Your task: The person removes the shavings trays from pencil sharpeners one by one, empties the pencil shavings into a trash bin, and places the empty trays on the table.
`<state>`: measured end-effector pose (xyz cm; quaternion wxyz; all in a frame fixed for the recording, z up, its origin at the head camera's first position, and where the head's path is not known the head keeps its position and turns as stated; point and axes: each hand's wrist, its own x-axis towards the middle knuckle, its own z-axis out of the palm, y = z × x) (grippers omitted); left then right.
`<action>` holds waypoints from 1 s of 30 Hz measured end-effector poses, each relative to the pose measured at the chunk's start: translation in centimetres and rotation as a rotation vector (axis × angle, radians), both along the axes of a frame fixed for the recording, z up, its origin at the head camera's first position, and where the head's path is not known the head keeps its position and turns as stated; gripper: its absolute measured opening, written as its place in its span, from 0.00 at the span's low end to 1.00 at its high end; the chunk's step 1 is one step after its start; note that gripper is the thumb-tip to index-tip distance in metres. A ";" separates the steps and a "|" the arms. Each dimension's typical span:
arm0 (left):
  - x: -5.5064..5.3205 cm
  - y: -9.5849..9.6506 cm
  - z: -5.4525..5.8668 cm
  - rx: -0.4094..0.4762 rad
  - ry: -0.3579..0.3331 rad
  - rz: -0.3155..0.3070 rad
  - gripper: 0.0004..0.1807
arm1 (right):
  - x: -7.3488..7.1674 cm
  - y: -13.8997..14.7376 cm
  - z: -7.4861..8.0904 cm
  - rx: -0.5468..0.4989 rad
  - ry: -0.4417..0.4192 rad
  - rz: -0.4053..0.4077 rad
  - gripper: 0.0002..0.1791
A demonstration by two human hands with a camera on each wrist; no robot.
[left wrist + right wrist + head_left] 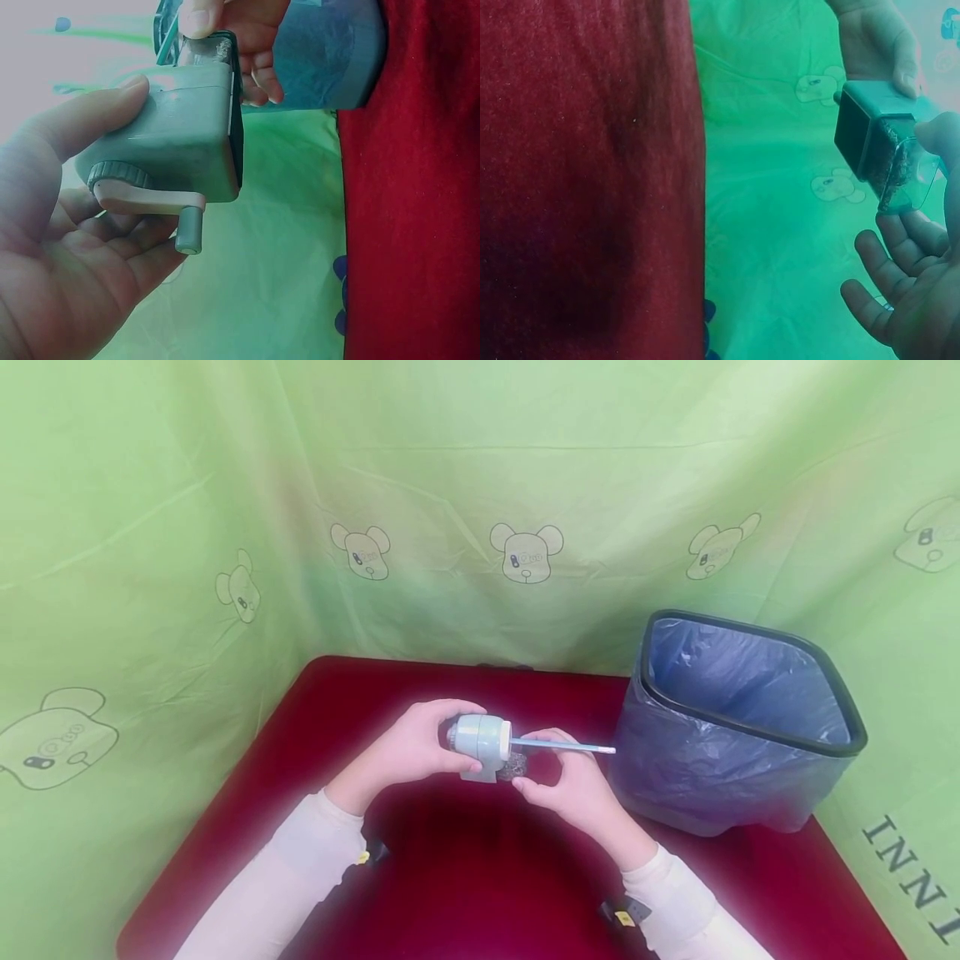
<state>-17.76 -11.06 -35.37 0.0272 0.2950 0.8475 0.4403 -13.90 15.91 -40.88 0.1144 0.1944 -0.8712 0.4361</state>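
Note:
My left hand [408,747] grips a pale blue-green crank pencil sharpener [480,737] above the table, thumb on one side and fingers on the other. Its crank [150,196] with a short grey knob faces the left palm. A light blue pencil [562,744] sticks out of the opposite end, towards the right. Below the pencil, a clear shavings drawer [911,176] is partly pulled out, with dark shavings inside. My right hand [577,785] pinches this drawer between thumb and fingertips.
A bin [731,777] with a black rim and a bluish plastic liner stands on the right of the red-covered table [450,877]. Green curtains [450,468] with bear-head prints hang close behind the table and along both sides.

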 end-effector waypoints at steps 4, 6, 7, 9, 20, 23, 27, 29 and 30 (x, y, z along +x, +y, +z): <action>0.0 0.0 -0.1 -0.007 0.006 0.004 0.34 | 0.1 0.0 -0.1 -0.001 0.003 0.001 0.31; 0.0 0.0 -0.1 -0.009 0.007 0.005 0.34 | 0.1 0.1 -0.1 0.003 0.009 0.000 0.32; 0.0 0.0 0.0 -0.007 0.005 0.005 0.34 | 0.1 0.1 -0.1 0.006 0.012 -0.001 0.32; 0.1 0.0 0.0 -0.004 0.002 0.003 0.34 | 0.1 0.1 -0.1 0.009 0.018 -0.005 0.32; 0.2 0.0 0.2 -0.013 -0.004 0.013 0.35 | 0.2 0.1 0.1 -0.008 0.015 -0.002 0.32; 0.3 0.0 0.3 -0.015 -0.005 0.017 0.35 | 0.3 0.1 0.0 -0.013 0.006 -0.006 0.32; 0.3 0.0 0.2 -0.021 -0.008 0.023 0.35 | 0.4 0.3 -0.1 -0.015 -0.009 -0.013 0.32; 0.2 0.0 0.2 -0.022 -0.005 0.026 0.36 | 0.4 0.3 -0.1 -0.012 -0.009 -0.014 0.32; 0.2 0.0 0.1 -0.022 -0.004 0.028 0.36 | 0.4 0.3 -0.1 -0.012 -0.012 -0.014 0.32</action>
